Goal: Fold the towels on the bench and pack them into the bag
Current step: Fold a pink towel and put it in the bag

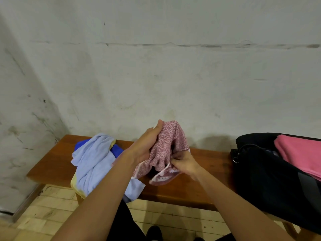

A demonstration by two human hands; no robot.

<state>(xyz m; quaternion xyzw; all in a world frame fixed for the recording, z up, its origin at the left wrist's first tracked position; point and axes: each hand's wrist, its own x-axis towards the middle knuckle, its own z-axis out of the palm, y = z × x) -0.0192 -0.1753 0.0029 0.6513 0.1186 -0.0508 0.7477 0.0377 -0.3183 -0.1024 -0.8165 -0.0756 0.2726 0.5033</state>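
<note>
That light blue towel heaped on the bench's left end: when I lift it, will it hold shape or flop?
The light blue towel probably flops: it lies crumpled, one corner already drooping over the bench edge. It looks thin, so likely light. It may drag the dark blue cloth tucked beneath it.

Speckled pink towel [166, 145] bunched above bench [191, 185]; pink towel [298, 153] in black bag [271, 180].
</note>
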